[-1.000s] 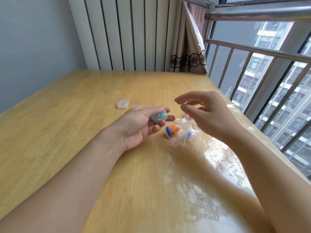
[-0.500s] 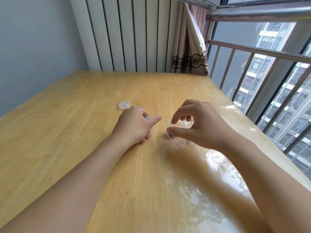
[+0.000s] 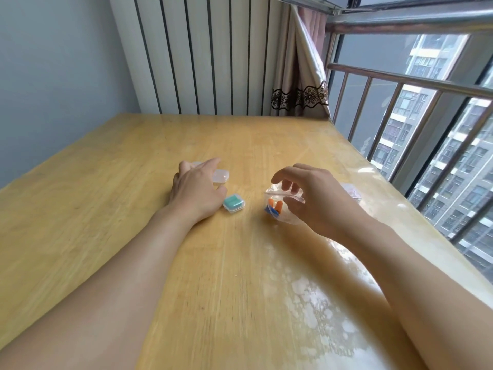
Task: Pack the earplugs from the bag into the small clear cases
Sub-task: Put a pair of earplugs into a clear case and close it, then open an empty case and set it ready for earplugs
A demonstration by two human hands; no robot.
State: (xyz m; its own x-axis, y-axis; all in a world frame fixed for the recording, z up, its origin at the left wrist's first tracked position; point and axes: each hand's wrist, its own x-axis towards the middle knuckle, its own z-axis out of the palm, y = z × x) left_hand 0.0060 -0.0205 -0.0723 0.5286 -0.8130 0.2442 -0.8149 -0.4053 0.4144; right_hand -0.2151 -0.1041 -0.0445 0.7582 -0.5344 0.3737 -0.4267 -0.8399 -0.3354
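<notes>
Left hand (image 3: pixel 196 192) reaches mid-bench, fingers spread over empty clear case (image 3: pixel 221 176), filled teal case (image 3: pixel 234 203) parked beside; right hand (image 3: pixel 310 198) pinches bag (image 3: pixel 282 206) mouth open for next earplugs (image 3: pixel 274 205).

teal earplugs (image 3: pixel 231 201) — clear case (image 3: pixel 234 205) | orange, blue earplugs (image 3: pixel 274 206) — clear bag (image 3: pixel 285 206) | yellow wood table (image 3: pixel 106 209)

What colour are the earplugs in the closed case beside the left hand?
Teal green, seen through the clear case in the head view.
</notes>
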